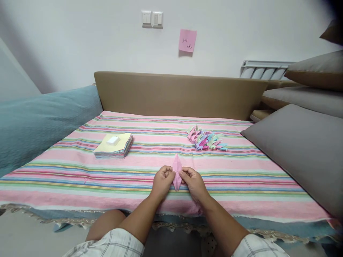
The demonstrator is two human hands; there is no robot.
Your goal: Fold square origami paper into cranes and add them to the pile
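Observation:
A pink folded paper (177, 170), a long diamond shape, lies on the striped cloth (80, 178) near its front edge. My left hand (162, 181) pinches its left side with curled fingers. My right hand (193, 182) pinches its right side the same way. Both hands rest on the cloth. A stack of coloured square paper sheets (114, 147) with a yellow sheet on top lies to the far left, with a small white object (113, 140) on it. A heap of several finished folded paper figures (205, 139) in pink, blue and green lies to the far right.
Grey cushions (300, 150) stand along the right side and a teal blanket (40, 121) along the left. A tan padded board (177, 94) backs the surface. A pink sticky note (187, 40) and wall switches (152, 19) are on the wall.

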